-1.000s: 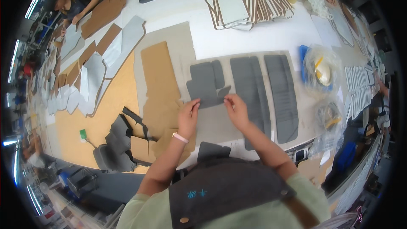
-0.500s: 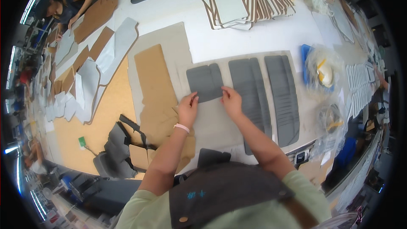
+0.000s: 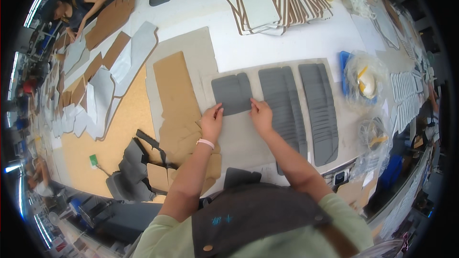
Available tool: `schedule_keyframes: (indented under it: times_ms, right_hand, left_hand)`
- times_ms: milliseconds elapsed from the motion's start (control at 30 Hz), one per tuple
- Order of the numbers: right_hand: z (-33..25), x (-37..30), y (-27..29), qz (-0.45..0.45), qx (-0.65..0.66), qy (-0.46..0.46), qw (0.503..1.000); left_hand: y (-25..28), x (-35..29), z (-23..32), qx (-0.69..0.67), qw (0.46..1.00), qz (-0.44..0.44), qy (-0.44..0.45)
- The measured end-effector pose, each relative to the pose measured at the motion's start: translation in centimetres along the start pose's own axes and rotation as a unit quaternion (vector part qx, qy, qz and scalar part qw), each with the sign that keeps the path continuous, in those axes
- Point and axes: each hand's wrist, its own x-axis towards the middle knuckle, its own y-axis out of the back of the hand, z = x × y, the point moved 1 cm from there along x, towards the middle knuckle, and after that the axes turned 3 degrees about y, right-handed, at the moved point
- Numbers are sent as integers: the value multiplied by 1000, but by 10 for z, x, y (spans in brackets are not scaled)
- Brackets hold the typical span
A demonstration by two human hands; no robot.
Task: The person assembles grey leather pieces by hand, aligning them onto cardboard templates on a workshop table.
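Gray panel [image 3: 232, 91] lies in from the near edge of the tabletop [image 3: 272, 48], pinched narrowly near its closer corners by the left hand [image 3: 212, 122] and right hand [image 3: 262, 117]. Two longer gray strips [image 3: 283, 107] lie rightward; white pieces [image 3: 258, 2] are stacked toward the far edge.

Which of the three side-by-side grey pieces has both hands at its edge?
The leftmost, squarish piece: left hand and right hand are at its near corners. The middle strip and right strip are much longer.
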Motion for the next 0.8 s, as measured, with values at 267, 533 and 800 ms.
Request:
schedule_keyframes:
  times_ms: [267,533,800]
  right_hand:
    - [1,2,-6,8,-12,-1,1000]
    - [16,-48,26,-42,-117,8,992]
    - [10,-173,77,-494,-160,-56,853]
  left_hand:
    - [4,4,-1,16,1000,1,-10]
    - [25,-40,37,-3,999,6,-50]
    - [57,-188,0,238,913,-311,-111]
